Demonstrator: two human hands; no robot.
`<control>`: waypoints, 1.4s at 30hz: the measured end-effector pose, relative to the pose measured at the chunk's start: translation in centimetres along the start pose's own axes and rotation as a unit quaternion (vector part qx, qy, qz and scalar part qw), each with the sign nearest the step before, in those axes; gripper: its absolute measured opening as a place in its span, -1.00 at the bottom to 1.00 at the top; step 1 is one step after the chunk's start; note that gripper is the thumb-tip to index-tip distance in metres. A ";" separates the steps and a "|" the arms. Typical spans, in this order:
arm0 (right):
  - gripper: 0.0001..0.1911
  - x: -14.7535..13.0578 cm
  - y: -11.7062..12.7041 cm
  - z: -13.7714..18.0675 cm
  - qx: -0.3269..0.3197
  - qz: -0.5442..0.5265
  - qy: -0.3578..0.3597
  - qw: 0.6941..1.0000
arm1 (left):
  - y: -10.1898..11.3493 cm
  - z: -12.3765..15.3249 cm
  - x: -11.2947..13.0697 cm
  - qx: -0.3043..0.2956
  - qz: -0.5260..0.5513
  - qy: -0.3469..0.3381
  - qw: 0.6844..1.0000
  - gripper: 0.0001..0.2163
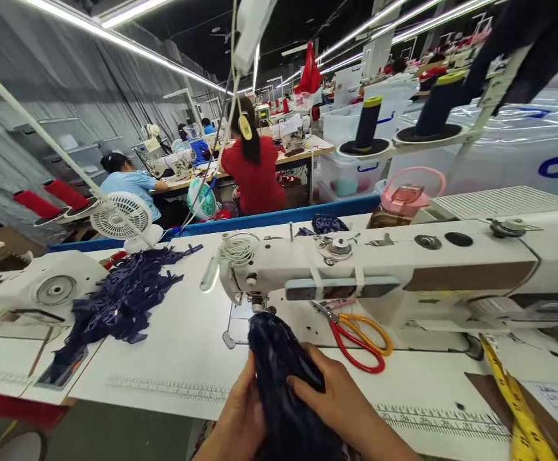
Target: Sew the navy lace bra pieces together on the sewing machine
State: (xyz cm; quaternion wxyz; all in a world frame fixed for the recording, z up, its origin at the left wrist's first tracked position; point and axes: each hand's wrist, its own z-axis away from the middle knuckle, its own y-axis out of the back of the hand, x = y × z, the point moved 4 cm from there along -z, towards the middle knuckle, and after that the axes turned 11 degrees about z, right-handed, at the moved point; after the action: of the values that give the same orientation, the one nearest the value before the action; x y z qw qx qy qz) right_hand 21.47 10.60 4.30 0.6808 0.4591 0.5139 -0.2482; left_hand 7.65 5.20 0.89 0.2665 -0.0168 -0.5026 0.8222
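Currently grips a bunched navy fabric bundle [279,365] with both hands, in front of the white industrial sewing machine [384,256], with the far end near the machine's needle. Clasps the bundle's left side with the left hand [245,410] and its right side with the right hand [334,390], laying the right thumb across the top. Has scissors [336,320] with red and orange handles lying partly beneath the machine's arm, right of its needle end, and a yellow tape measure [512,394] in front of the machine's right part. Has a heap of navy fabric strips [125,288] left of the machine. Shows, beyond it, a white fan [122,214] to the left, a pink handled container [406,192] just behind, and, farther back, a co-worker in a red top [254,169], turned away.
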 end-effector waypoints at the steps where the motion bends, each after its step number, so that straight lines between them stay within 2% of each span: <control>1: -0.63 0.4 0.7 0.2 0.013 0.034 -0.002 0.999 | -0.5 -0.1 -0.1 0.002 -0.010 -0.017 1.000 -0.37; 4: -0.66 1.2 2.0 0.6 0.017 0.060 0.002 0.998 | -1.7 -0.5 -0.8 0.041 -0.040 -0.060 0.997 -0.37; 8: -0.65 2.1 3.5 0.9 0.014 0.016 -0.005 1.000 | -2.9 -1.3 -1.8 0.152 -0.081 -0.128 0.977 -0.40; 11: -0.61 2.8 4.4 1.1 -0.001 -0.070 -0.017 0.997 | -3.3 -1.7 -2.7 0.201 -0.024 -0.100 0.974 -0.55; 15: -0.54 4.0 5.6 1.7 0.030 -0.100 -0.053 0.993 | -3.7 -1.8 -3.6 0.173 0.032 -0.032 0.984 -0.61; 18: -0.49 4.4 6.2 2.3 0.054 -0.116 -0.092 0.987 | -3.3 -1.3 -3.8 0.165 0.041 -0.024 0.985 -0.62; 23: -0.52 3.1 4.6 3.1 -0.056 -0.191 -0.102 0.975 | -2.4 0.4 -3.8 0.162 0.038 -0.048 0.985 -0.61; 25: -0.54 2.4 3.7 3.3 -0.070 -0.143 -0.055 0.986 | -1.9 1.3 -3.6 0.171 0.020 -0.085 0.981 -0.58; 26: -0.54 2.2 3.2 3.3 -0.057 -0.093 -0.023 0.994 | -1.7 1.8 -3.6 0.173 0.013 -0.098 0.980 -0.55; 29: -0.54 1.6 2.0 3.4 0.043 0.077 0.068 0.994 | -0.8 3.3 -3.6 0.171 0.018 -0.089 0.981 -0.47; 32: -0.56 0.6 0.8 3.9 0.153 0.186 0.154 0.958 | 0.4 4.9 -3.6 0.153 0.031 -0.062 0.986 -0.43; 35: -0.73 -1.1 -1.0 4.5 0.197 0.257 0.235 0.916 | 1.6 6.2 -3.2 0.140 0.038 -0.088 0.986 -0.46; 37: -0.76 -2.4 -2.1 5.0 0.230 0.319 0.272 0.878 | 2.3 6.9 -2.7 0.127 0.049 -0.111 0.984 -0.50; 39: -0.68 -3.6 -3.2 5.4 0.266 0.387 0.300 0.830 | 2.7 7.4 -2.3 0.106 0.068 -0.116 0.985 -0.51; 41: -0.60 -4.6 -4.4 5.5 0.262 0.428 0.315 0.806 | 3.2 7.7 -2.0 0.089 0.089 -0.106 0.986 -0.52; 42: -0.58 -5.0 -5.0 5.5 0.239 0.426 0.314 0.814 | 3.4 7.7 -1.8 0.084 0.098 -0.100 0.987 -0.52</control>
State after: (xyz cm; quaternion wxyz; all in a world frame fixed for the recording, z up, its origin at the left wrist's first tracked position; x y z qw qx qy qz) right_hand 18.28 2.83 7.32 0.3889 0.8334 0.3770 0.1097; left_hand 5.49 -3.16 1.42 0.1336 0.0391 -0.4523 0.8809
